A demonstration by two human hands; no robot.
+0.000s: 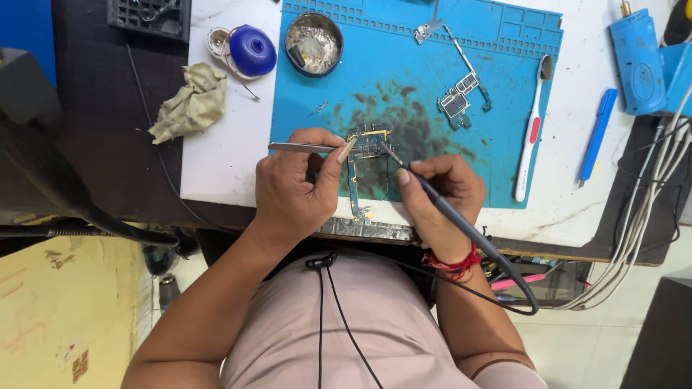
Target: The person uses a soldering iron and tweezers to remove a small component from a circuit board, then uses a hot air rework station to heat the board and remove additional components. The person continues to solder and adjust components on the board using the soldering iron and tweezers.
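Near the mat's (504, 43) front edge, the left hand (295, 191) pinches tweezers (303, 148) against the board (367, 144). The right hand (443, 194) grips a soldering iron (432, 198), tip on the board. Work looks mid-way; a second board (458, 101) lies untouched.

You get bright, even light from above — soft shadows only under your hands. The white table (238, 155) glares slightly, the view stays sharp, and edges bend a little — wide-angle.

black grid tray (149, 16): cut by top edge | circuit board (365, 162): partly hidden by fingers (339, 155) | components too small
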